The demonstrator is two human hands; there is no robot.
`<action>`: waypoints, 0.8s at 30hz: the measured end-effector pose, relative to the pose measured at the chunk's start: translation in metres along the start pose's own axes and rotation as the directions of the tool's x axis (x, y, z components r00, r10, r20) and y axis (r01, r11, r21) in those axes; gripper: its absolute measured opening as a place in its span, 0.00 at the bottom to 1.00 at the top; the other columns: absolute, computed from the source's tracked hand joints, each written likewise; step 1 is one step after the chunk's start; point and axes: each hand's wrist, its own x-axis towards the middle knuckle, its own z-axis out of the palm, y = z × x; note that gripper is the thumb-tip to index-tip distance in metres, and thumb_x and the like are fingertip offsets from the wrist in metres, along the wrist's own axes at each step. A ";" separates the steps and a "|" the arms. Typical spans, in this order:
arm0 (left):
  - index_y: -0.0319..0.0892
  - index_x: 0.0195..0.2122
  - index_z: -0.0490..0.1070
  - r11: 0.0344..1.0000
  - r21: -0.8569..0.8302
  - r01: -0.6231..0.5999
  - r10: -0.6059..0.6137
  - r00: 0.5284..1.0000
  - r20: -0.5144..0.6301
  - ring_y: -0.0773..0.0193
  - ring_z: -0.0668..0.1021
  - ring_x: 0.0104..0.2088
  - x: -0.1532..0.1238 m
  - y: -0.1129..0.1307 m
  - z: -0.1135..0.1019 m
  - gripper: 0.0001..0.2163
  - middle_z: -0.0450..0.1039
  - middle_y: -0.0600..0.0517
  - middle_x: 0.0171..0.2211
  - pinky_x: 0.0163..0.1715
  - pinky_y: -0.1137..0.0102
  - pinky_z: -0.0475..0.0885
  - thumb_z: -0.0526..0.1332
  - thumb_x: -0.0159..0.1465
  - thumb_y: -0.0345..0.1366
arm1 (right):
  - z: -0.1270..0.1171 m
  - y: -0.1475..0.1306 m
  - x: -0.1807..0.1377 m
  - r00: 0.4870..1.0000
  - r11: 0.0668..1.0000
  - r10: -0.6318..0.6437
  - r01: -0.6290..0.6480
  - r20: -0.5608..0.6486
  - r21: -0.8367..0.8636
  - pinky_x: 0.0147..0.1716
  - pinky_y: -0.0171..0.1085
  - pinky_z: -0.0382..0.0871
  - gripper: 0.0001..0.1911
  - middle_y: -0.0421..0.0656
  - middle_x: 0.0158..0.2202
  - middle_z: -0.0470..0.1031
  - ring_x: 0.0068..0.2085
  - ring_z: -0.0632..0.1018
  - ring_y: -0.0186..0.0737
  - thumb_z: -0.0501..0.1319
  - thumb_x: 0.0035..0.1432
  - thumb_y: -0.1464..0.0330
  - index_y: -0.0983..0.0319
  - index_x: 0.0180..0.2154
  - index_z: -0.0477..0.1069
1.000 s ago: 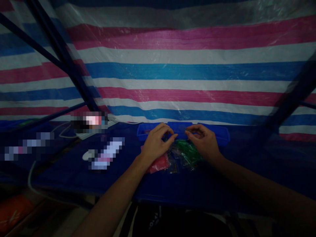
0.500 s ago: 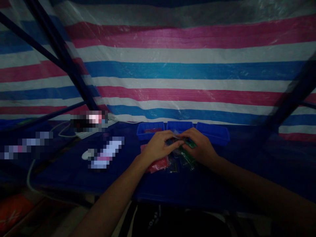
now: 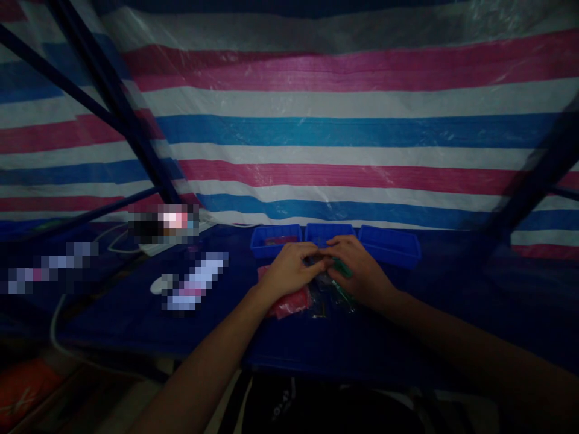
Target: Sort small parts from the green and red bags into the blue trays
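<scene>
My left hand (image 3: 289, 269) and my right hand (image 3: 357, 269) meet fingertip to fingertip over a pile of small clear plastic bags (image 3: 323, 298) on the dark blue table (image 3: 136, 313). Both hands have curled, pinching fingers. What they pinch is hidden in the dim light. A red bag (image 3: 292, 301) lies under my left wrist. Green bags (image 3: 344, 289) lie under my right hand.
Three blue trays (image 3: 389, 244) stand in a row just behind my hands. A striped tarp (image 3: 316, 132) forms the wall at the back. White cables and a power strip (image 3: 154, 244) lie on the table's left, with dark poles (image 3: 117, 108) slanting above.
My hands came together from apart and dropped lower onto the pile of bags. My right hand slid left over the green bags.
</scene>
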 end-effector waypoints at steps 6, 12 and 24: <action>0.43 0.41 0.81 0.999 0.011 0.041 -0.041 0.999 -0.017 0.58 0.82 0.38 0.002 -0.001 -0.004 0.09 0.82 0.49 0.38 0.39 0.64 0.73 0.63 0.66 0.40 | -0.002 -0.005 0.001 1.000 1.000 0.005 -0.005 -0.001 0.002 0.58 0.60 0.67 0.26 0.48 0.51 0.77 0.61 0.69 0.55 0.64 0.60 0.74 0.55 0.59 0.66; 0.45 0.45 0.81 0.999 -0.042 0.021 -0.020 1.000 0.022 0.60 0.82 0.45 0.002 -0.003 -0.007 0.10 0.82 0.50 0.45 0.47 0.65 0.74 0.61 0.67 0.33 | -0.007 -0.010 0.001 0.975 0.996 0.072 -0.082 -0.208 -0.037 0.59 0.60 0.66 0.30 0.52 0.57 0.70 0.60 0.70 0.56 0.65 0.61 0.67 0.57 0.63 0.61; 0.44 0.40 0.80 1.000 0.016 0.022 -0.022 1.000 0.004 0.62 0.82 0.38 0.001 -0.006 -0.005 0.06 0.82 0.52 0.38 0.41 0.67 0.72 0.64 0.64 0.31 | -0.006 -0.003 0.001 0.992 0.998 0.051 -0.046 -0.115 0.042 0.47 0.47 0.73 0.06 0.46 0.42 0.78 0.46 0.78 0.46 0.62 0.66 0.69 0.57 0.44 0.76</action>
